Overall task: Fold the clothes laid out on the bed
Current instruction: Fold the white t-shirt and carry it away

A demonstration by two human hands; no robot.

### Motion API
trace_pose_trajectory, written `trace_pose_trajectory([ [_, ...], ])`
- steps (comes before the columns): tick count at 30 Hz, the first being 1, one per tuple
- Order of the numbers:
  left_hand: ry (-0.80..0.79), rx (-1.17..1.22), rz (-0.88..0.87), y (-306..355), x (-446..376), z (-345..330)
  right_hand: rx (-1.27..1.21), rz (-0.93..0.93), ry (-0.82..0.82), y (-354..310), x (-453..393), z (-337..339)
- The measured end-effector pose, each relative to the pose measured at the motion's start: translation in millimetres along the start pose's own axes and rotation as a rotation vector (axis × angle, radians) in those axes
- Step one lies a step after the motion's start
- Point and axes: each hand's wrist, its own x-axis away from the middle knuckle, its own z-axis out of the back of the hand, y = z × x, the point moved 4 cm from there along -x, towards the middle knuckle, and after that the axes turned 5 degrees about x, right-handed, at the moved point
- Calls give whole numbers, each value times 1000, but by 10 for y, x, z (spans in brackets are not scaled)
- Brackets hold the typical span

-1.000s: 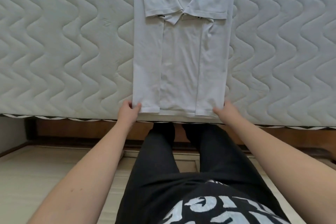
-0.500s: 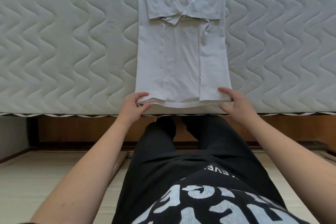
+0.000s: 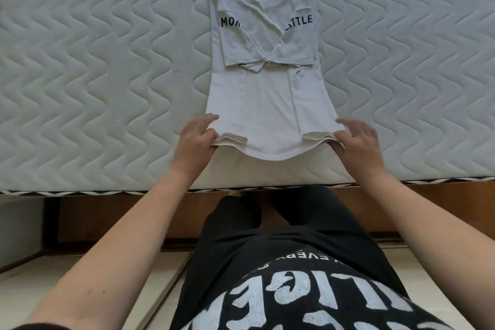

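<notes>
Since the earlier frame you lifted the shirt [image 3: 263,104] hem at frame centre; your left hand [image 3: 197,138] and right hand [image 3: 357,143] pinched its corners. Next, I judge, you needed to carry the hem evenly to the collar.

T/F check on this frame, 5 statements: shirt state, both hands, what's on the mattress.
1. The white T-shirt has both sides and sleeves folded inward. True.
2. The left hand pinches the hem corner nearest it. True.
3. The right hand rests flat on the collar. False: it holds the other hem corner, at the near end.
4. The hem lies flat on the mattress. False: both corners are lifted and the middle sags.
5. The shirt is plain. False: dark lettering shows.
</notes>
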Motion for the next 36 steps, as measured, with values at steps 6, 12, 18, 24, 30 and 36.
trace_pose_trajectory([
  [6,-150,61,28,127,-110,454,17,200,62,-23,-124,485],
  [12,-267,114,-18,166,88,655,-31,284,10,-26,74,736],
  [18,-543,164,145,268,570,618,-105,255,-179,-114,544,800],
  [24,-554,153,233,371,478,631,-195,126,-297,-97,487,742],
  [30,-502,104,270,469,-67,741,-301,15,-457,107,4,776],
  [36,-587,73,292,533,-480,779,-416,54,-629,268,-499,773],
])
